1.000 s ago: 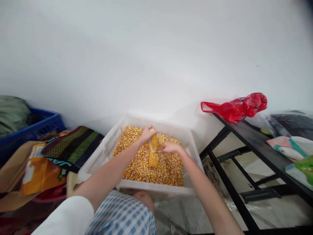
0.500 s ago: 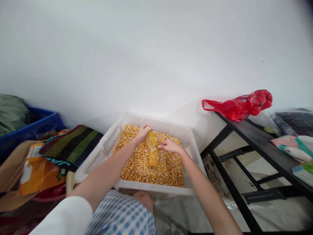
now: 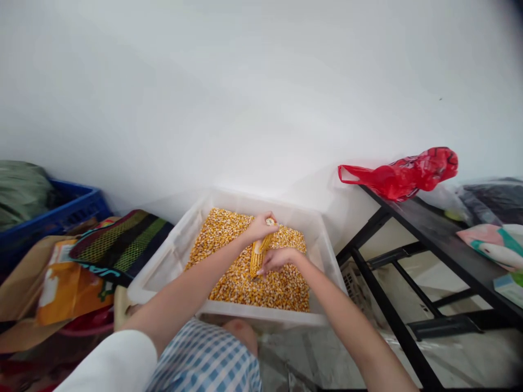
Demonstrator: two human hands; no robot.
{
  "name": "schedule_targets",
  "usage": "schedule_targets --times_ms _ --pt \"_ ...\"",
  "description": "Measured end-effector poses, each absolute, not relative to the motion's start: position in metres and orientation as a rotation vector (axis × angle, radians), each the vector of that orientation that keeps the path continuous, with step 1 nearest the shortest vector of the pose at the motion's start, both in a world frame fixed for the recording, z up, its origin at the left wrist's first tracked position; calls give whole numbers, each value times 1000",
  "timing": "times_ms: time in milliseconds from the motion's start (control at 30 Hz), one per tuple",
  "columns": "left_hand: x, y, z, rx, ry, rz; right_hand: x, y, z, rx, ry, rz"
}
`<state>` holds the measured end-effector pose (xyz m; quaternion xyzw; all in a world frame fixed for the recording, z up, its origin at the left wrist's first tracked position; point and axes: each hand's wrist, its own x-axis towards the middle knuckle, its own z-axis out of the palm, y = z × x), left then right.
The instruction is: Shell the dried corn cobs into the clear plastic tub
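Observation:
My left hand is wrapped round the upper part of a yellow corn cob, its pale cut end facing up. A pale patch bare of kernels shows on its side. Below, more yellow corn continues downward; I cannot tell whether it is the same cob or a second one behind. My right hand is closed, its fingertips against the lower corn; what it pinches is too small to make out. Both hands are over a white plastic tub holding a thick layer of loose corn kernels.
A black metal frame table stands at the right with a red plastic bag on it. To the left are a blue crate, a dark mesh bag and an orange packet. A white wall rises behind the tub.
My left hand has moved right and slightly down, tilting the cob so its end shows. My right hand has dropped lower, to the bottom of the corn.

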<state>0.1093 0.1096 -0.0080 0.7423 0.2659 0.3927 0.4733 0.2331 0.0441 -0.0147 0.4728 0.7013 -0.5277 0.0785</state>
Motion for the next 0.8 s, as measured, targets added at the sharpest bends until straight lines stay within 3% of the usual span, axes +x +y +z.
schedule_targets --times_ms 400,800 --pt "81 143 -25 1353 891 1153 239 34 0 2002 2622 -634" --pt "74 150 -35 1205 986 1219 228 33 -5 2040 2636 -506"
